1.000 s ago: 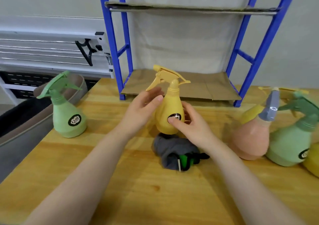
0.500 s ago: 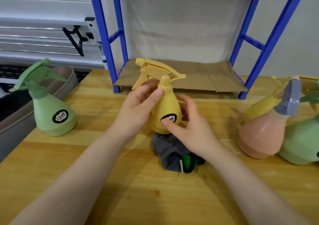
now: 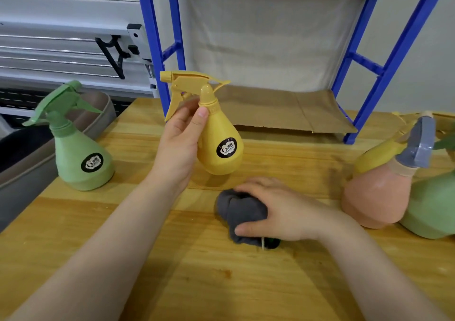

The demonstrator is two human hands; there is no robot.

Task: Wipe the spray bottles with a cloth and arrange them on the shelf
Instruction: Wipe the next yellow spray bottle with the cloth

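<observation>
A green bottle (image 3: 80,157) is stood near the table's (image 3: 172,283) left edge. A yellow bottle (image 3: 215,138) is held at mid-table by the left hand (image 3: 178,143), fingers curled round its neck. The grey cloth (image 3: 240,212) is gripped on the table by the right hand (image 3: 278,210), fingers curled over it; a pink bottle (image 3: 374,192) is stood near the right edge.

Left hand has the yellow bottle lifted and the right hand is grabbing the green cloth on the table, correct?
Not quite: the cloth under the right hand is grey, as the head view shows. The rest holds: the left hand holds the yellow bottle off the table.
</observation>
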